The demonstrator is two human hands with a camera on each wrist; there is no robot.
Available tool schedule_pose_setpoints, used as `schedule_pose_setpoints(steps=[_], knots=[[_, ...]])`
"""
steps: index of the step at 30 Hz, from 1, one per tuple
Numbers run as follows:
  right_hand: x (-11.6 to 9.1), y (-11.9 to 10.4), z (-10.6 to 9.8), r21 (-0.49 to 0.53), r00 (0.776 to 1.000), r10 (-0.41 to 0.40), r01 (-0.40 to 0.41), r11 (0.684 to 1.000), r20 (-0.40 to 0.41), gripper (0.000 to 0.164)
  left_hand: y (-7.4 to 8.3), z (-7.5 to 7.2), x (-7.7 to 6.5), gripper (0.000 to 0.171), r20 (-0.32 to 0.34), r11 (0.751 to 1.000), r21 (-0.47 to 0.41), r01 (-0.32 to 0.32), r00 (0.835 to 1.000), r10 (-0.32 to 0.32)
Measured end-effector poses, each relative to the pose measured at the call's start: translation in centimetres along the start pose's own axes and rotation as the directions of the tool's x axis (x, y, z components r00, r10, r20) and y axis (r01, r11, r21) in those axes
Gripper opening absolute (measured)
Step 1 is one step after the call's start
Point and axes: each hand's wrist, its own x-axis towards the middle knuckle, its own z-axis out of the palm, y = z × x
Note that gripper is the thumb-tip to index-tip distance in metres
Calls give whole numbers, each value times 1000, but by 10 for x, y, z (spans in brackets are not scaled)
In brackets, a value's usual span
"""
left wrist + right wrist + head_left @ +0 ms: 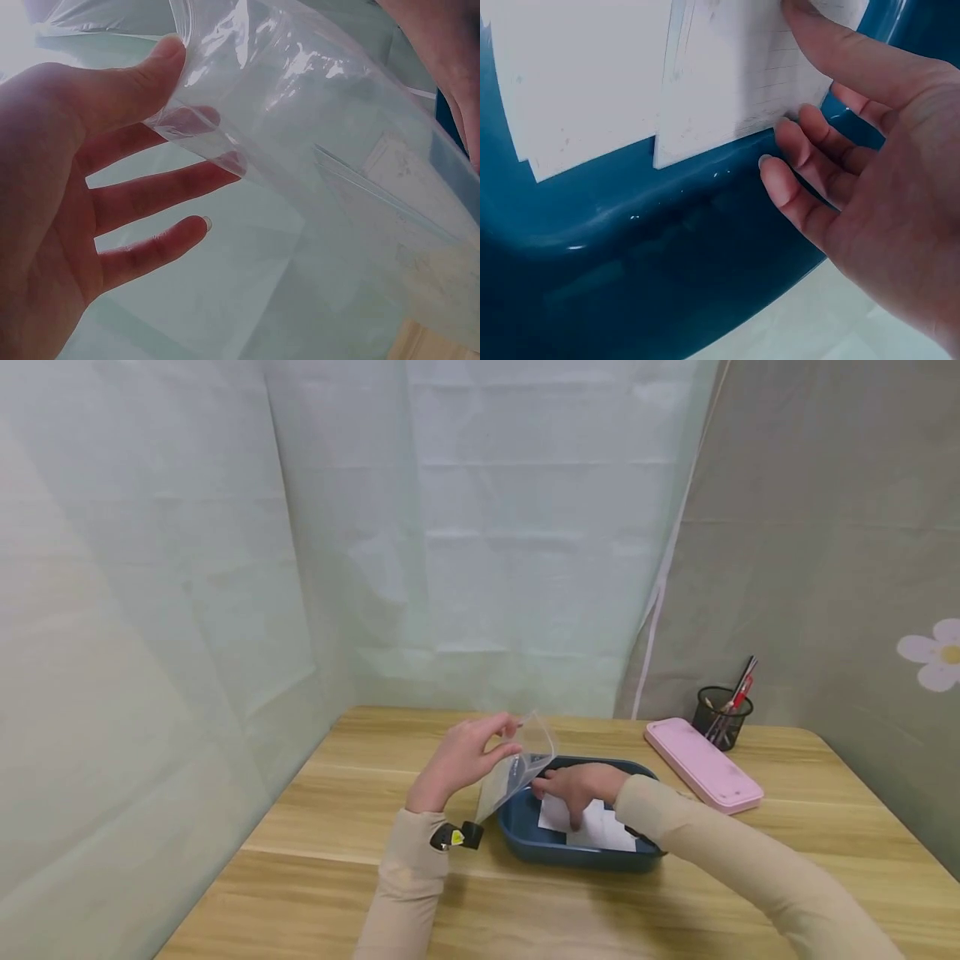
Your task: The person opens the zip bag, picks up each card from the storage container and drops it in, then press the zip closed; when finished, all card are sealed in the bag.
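Pinching the edge of a clear bag [517, 771] between thumb and index finger, your left hand [460, 762] works at lower centre of the head view, its other fingers spread. Your right hand [581, 785] reaches into the blue tub [577, 855] just beside the bag, thumb and fingers at the white papers [602, 832] lying inside; whether that grip pinches one, I cannot tell. Right of the tub, a pink case [703, 763] lies on the table [337, 827].
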Motion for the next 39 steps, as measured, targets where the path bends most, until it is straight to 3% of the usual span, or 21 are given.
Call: schedule_pose_setpoints(steps=[5,12,18,21,24,27,33,39], knots=[[2,0,-2,-51,1000,-3,3,999,2,80,-1,-1,0,19,-1,1000,10,1,1000,-1],[3,-3,-7,-179,996,-91,88,980,-7,36,-1,-4,3,20,-12,1000,-6,-14,1000,14],[-2,0,-17,-78,988,-152,152,985,13,29,0,-4,3,21,-7,1000,-6,-21,1000,21],[-6,5,-22,-59,971,-235,233,971,-33,23,0,-4,2,21,-3,1000,-3,-19,1000,19],[-13,10,-28,-31,940,-329,327,944,-96,15,0,-3,1,21,-7,1000,4,-17,1000,17],[-22,15,-34,14,917,-365,371,928,-160,12,0,-2,0,22,-10,1000,9,-21,1000,21],[-39,22,-44,11,870,-350,377,926,-348,22,-1,0,1,22,-14,999,20,-30,999,30],[-54,24,-48,118,898,-259,318,941,-357,16,-2,0,1,21,-23,999,28,-33,999,33]])
